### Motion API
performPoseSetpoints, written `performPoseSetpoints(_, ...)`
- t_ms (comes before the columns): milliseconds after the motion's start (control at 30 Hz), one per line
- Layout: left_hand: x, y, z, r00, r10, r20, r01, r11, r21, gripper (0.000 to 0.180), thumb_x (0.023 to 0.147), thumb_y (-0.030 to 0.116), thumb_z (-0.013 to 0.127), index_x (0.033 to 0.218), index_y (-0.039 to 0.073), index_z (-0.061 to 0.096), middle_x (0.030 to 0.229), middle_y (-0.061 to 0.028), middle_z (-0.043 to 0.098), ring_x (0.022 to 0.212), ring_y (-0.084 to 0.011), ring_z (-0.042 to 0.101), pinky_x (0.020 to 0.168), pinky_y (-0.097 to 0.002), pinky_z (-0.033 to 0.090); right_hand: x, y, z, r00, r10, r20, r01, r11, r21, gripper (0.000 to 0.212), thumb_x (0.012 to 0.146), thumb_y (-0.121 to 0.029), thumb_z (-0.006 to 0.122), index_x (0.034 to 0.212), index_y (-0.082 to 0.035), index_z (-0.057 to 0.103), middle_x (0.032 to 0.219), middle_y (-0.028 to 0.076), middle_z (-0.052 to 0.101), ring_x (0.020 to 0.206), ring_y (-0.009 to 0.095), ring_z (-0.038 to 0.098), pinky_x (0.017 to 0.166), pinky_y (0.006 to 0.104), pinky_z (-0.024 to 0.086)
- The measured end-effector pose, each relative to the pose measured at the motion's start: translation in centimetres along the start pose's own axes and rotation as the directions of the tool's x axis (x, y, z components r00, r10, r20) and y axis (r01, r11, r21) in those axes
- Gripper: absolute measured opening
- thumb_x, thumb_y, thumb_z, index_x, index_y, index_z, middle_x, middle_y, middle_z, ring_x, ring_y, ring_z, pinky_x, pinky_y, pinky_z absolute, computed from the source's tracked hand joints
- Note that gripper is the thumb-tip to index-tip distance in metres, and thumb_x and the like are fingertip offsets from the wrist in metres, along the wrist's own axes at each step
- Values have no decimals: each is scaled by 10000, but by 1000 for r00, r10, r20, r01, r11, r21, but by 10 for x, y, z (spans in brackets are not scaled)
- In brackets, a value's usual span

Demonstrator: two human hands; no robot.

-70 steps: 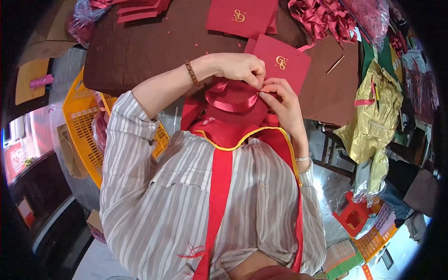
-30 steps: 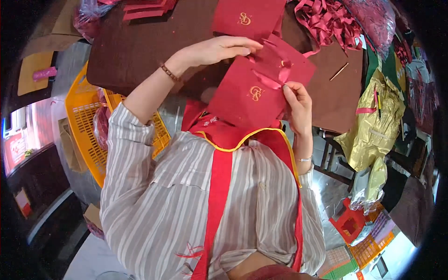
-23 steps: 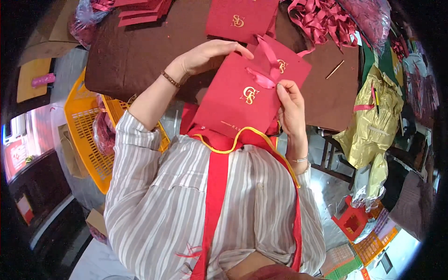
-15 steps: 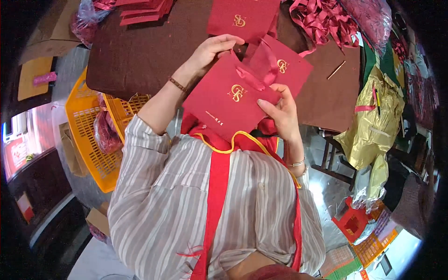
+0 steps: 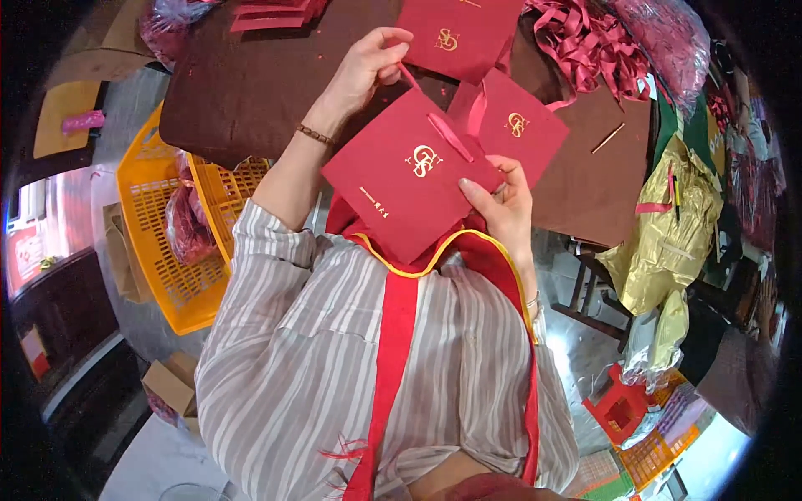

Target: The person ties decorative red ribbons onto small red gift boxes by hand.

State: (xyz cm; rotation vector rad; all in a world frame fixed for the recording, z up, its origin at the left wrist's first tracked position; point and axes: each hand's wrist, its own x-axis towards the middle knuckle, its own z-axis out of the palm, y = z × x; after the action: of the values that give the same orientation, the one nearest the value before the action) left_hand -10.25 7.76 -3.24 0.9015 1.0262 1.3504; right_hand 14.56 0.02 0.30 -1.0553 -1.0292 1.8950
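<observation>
Left hand (image 5: 373, 65) is nearly closed, pinching a ribbon handle (image 5: 408, 77) of a red gift bag (image 5: 393, 196); right hand (image 5: 504, 203) grips its right edge, thumb in front. It's held up over a red apron (image 5: 399, 313), partly blocking 1 similar bag (image 5: 539, 134) on the brown table (image 5: 251, 96), ribbon heap (image 5: 589, 46) nearby. Gold monogram (image 5: 424, 160) plus tinier gold print up front.

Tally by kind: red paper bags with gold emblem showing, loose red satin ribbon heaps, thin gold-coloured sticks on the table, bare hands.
Gold-emblem red paper bags: 3
Loose red satin ribbon heap: 1
Thin gold-coloured stick: 1
Bare hands: 2
Total: 7
</observation>
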Motion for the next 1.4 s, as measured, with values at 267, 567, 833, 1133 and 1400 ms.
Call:
performPoseSetpoints(267,6,-5,5,1000,-24,-6,24,1000,-15,232,868,110,538,1076,16,495,654,48,427,507,-27,317,486,-184,274,-1,1,1,997,-56,-55,54,998,-34,364,784,60,602,1093,-12,423,934,144,616,761,158,622,650,259,526)
performPoseSetpoints(567,-25,23,7,976,-220,9,218,962,-167,458,877,241,548,1265,37,413,943,-77,581,808,-115,537,715,-262,433,-2,-6,-24,967,-228,-111,236,970,65,366,792,94,562,1086,-65,413,1016,111,569,864,164,599,739,290,520)
performPoseSetpoints(833,-73,78,51,971,42,237,-169,822,545,525,773,48,588,1271,24,423,1216,-122,512,1031,-216,550,876,-298,435,28,-4,-23,800,-527,-288,413,831,-374,449,818,18,577,1205,-67,365,1225,96,429,970,151,516,759,271,474)
performPoseSetpoints(1133,-99,26,114,798,131,588,-603,169,780,402,791,317,583,1115,84,537,1061,-115,543,826,-264,561,696,-388,414,18,-3,-27,995,-46,-90,78,916,393,559,889,-88,482,1369,-92,196,1310,119,406,1107,213,491,954,358,400)
performPoseSetpoints(1400,-68,-23,75,996,40,78,-71,887,457,497,831,116,571,1278,42,367,1103,-130,526,1014,-221,518,863,-338,420,14,9,-62,996,-50,-75,78,896,438,385,910,-106,454,1273,-21,361,1241,100,479,1127,206,489,942,334,408)
